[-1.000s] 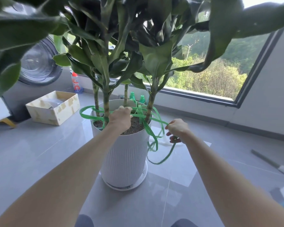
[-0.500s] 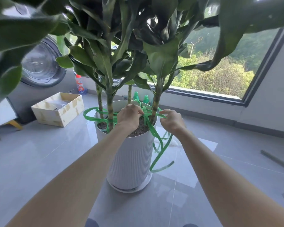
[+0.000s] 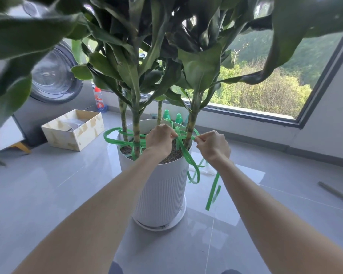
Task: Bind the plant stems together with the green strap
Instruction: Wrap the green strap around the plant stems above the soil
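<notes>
Most of what lies around and below both grips is grey tiled floor (image 3: 48,194). Beyond them, up and to the right, runs a wide window (image 3: 265,86) with green hillside outside. Far to the left of the left-hand grip stands a washing machine (image 3: 53,76) with a round door. Dark broad leaves (image 3: 200,64) spread overhead, well above both grips.

Directly under the grips stands a white ribbed pot (image 3: 162,186) on a white saucer (image 3: 160,226), filled with dark soil (image 3: 172,153). Left of the left-hand grip, on the floor, sits an open cardboard box (image 3: 73,133).

Four plant stems (image 3: 136,123) rise from the soil: two to the left of the left-hand grip, one thin one behind it, and one between the two grips, slightly beyond them.

The green strap (image 3: 115,140) loops loosely round the stems, bulging out past the pot's rim on the left, and its loose tails hang down the pot's right side, below the right-hand grip.

The left-hand grip (image 3: 159,140) is curled over the soil and pinches the strap at its fingertips. The right-hand grip (image 3: 214,148), just beside it but apart, pinches the strap between thumb and forefinger; a short run of strap spans the gap between them.

Beyond the grips stand two green-capped bottles (image 3: 166,113), and farther left a red-capped bottle (image 3: 99,99).
</notes>
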### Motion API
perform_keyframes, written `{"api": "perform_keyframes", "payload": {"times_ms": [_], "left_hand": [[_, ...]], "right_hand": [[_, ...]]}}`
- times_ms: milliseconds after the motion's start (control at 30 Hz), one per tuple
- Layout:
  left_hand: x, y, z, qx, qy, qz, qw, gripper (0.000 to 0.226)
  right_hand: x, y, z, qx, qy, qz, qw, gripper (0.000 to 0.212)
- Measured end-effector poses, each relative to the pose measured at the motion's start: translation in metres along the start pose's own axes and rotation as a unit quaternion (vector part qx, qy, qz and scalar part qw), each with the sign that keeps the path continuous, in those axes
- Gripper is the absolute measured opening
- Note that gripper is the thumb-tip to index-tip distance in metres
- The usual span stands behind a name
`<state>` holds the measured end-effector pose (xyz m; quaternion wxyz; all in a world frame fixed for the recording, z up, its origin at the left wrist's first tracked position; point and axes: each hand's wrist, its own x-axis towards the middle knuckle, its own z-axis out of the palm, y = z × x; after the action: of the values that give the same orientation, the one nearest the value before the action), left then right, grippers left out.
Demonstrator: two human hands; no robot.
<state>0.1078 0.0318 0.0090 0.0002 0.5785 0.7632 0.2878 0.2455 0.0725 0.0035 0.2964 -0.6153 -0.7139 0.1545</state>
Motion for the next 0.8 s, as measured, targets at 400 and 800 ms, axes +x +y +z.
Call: {"api": "perform_keyframes", "payload": {"times_ms": [400, 800], "left_hand": [[-0.0022, 0.0006, -0.0064, -0.010, 0.006, 0.006, 1.000, 0.019], [-0.0048, 0.0015, -0.0074, -0.014, 0.020, 0.004, 1.000, 0.019]], "right_hand": [[-0.0038, -0.0019, 0.0017, -0.017, 0.029, -0.008, 0.999, 0.026], [-0.0027, -0.0027, 0.0001, -0.026, 0.027, 0.014, 0.999, 0.039]]}}
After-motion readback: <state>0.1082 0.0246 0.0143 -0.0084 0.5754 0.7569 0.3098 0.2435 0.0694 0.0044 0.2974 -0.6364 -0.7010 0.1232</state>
